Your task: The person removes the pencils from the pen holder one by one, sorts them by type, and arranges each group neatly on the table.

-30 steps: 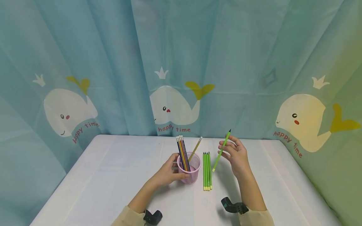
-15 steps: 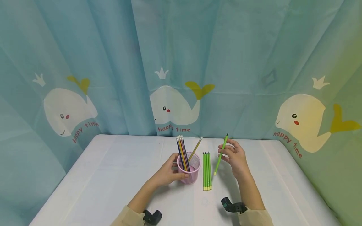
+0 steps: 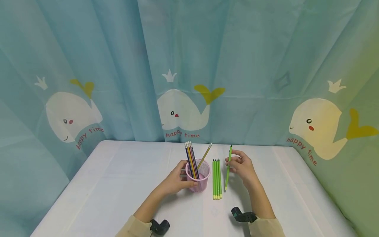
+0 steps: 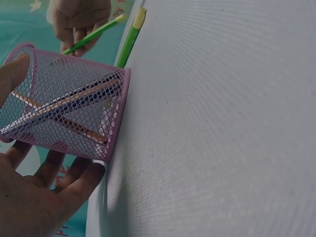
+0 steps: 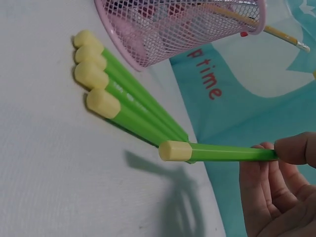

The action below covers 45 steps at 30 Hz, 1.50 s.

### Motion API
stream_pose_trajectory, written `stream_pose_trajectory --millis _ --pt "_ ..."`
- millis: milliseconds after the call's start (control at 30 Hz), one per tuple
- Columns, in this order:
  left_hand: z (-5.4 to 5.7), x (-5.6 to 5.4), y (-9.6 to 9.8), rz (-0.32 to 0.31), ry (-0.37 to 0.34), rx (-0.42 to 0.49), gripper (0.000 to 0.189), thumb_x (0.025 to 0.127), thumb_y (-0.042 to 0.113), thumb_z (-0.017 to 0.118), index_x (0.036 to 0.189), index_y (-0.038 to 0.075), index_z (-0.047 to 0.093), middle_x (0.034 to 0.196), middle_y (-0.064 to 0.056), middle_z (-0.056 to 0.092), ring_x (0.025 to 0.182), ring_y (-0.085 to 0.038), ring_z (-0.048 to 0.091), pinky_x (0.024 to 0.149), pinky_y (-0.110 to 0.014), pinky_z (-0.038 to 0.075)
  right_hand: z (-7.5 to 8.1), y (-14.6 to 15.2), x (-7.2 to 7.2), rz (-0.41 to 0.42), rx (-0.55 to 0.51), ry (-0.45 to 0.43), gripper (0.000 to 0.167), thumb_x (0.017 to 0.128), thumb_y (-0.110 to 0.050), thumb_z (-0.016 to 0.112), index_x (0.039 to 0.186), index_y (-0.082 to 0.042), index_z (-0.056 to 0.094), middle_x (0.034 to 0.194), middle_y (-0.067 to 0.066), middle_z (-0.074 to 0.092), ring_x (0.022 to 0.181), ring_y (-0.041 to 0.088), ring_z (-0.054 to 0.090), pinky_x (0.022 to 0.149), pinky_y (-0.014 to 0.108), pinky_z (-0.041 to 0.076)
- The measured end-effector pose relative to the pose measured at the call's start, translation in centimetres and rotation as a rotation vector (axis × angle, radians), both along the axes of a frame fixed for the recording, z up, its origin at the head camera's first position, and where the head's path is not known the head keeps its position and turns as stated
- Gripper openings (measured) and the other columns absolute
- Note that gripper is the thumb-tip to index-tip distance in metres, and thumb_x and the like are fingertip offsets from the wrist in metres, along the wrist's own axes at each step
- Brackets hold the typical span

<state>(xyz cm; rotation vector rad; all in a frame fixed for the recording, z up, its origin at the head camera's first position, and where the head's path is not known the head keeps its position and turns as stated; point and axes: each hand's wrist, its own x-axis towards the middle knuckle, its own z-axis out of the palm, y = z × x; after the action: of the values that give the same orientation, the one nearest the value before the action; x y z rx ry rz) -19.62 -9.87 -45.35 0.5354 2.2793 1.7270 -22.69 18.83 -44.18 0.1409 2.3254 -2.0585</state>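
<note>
1. Step in hand, as I judge it: the right hand [image 3: 243,166] handles one green pencil [image 3: 228,172] beside the row of four green pencils [image 3: 216,181]; its pose alone does not tell whether it is being laid down or taken up.
2. That right hand pinches the pencil above the bench [image 3: 118,184], tip far, eraser end near, just right of the row.
3. The left hand [image 3: 174,182] grips the pink mesh cup [image 3: 203,187], upright left of the row, with striped pencils [image 3: 191,158] and a gold pencil [image 3: 205,156] leaning inside.
4. The next move probably calls for a light pinch, the eraser end clear of the row, and the cup steady.
5. Room: the gap between cup and row is narrow; wider stretches lie left and right; the curtain [image 3: 251,65] hangs beyond the far edge.
</note>
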Motion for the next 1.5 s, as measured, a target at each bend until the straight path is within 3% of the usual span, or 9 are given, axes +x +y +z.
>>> stream_pose_trajectory --millis 333,633,933,1500 --pt "-0.5 -0.2 -0.1 -0.008 0.012 -0.02 0.076 0.082 0.02 0.082 0.143 0.009 0.038 0.137 -0.015 0.051 0.123 -0.037 0.057 0.102 -0.048 0.052 -1.3 0.0 -0.2 0.035 0.072 -0.069 0.056 0.089 -0.001 0.064 0.141 0.001 0.044 0.109 0.019 0.068 0.088 0.017 0.067 0.074 0.032 0.06" --pt "-0.3 -0.1 -0.1 -0.01 0.008 -0.005 0.075 0.082 0.017 0.082 0.142 0.008 0.038 0.137 -0.016 0.051 0.123 -0.037 0.057 0.102 -0.049 0.051 -2.2 -0.1 -0.3 0.085 0.181 -0.095 0.056 0.086 -0.002 0.069 0.138 0.002 0.05 0.101 0.016 0.069 0.08 0.019 0.066 0.066 0.03 0.058" --pt "-0.3 0.0 -0.1 -0.013 0.008 0.0 0.076 0.082 0.016 0.081 0.143 0.008 0.037 0.138 -0.016 0.05 0.123 -0.037 0.057 0.103 -0.049 0.051 -2.6 -0.2 -0.4 0.058 0.237 -0.149 0.055 0.086 -0.002 0.071 0.137 0.003 0.051 0.1 0.016 0.068 0.078 0.019 0.067 0.067 0.033 0.061" --pt "-0.6 -0.2 -0.1 -0.02 0.001 0.023 0.074 0.082 0.015 0.081 0.142 0.007 0.038 0.136 -0.017 0.05 0.123 -0.037 0.057 0.102 -0.047 0.052 -2.6 -0.2 -0.5 0.075 0.223 -0.142 0.055 0.088 -0.001 0.068 0.14 0.002 0.05 0.096 0.015 0.068 0.081 0.019 0.068 0.069 0.033 0.062"
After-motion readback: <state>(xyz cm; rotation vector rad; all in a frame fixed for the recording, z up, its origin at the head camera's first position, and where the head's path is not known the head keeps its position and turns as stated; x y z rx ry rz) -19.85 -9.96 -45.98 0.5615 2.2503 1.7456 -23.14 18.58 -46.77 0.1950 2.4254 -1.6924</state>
